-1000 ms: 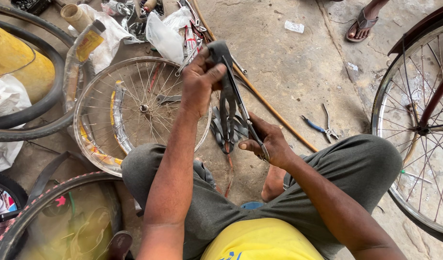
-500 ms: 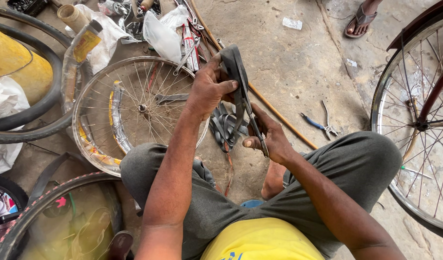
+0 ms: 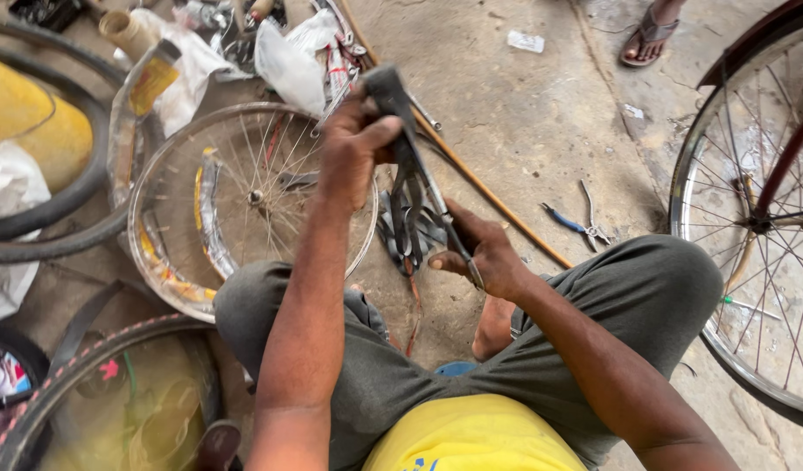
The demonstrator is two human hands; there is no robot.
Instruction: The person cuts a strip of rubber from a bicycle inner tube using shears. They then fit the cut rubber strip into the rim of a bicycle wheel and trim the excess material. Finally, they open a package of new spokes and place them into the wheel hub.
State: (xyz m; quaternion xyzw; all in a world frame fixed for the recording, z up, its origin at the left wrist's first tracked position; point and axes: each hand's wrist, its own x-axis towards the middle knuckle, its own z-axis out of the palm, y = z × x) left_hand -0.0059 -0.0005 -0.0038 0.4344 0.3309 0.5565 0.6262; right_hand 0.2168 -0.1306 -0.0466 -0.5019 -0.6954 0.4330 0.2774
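My left hand (image 3: 349, 153) is raised over my knees and grips the top end of a black rubber tube piece (image 3: 391, 94). Cut strips of that rubber (image 3: 408, 214) hang down from it. Lower and to the right, my right hand (image 3: 489, 257) holds a pair of scissors (image 3: 443, 222). The blades run up along the rubber's right edge. Both hands are above the concrete floor between my legs, which are in grey trousers.
A bare spoked wheel rim (image 3: 183, 205) lies on the floor at the left, with tyres (image 3: 61, 209) and a yellow container (image 3: 22, 113) beyond. Blue-handled pliers (image 3: 574, 222) and a long thin rod (image 3: 493, 205) lie ahead. A bicycle wheel (image 3: 755, 218) stands at the right. Another person's sandalled foot (image 3: 647, 42) is at the top.
My left hand has shifted its grip on the top of the rubber piece and turned it. My right hand with the scissors has stayed low beside my right knee.
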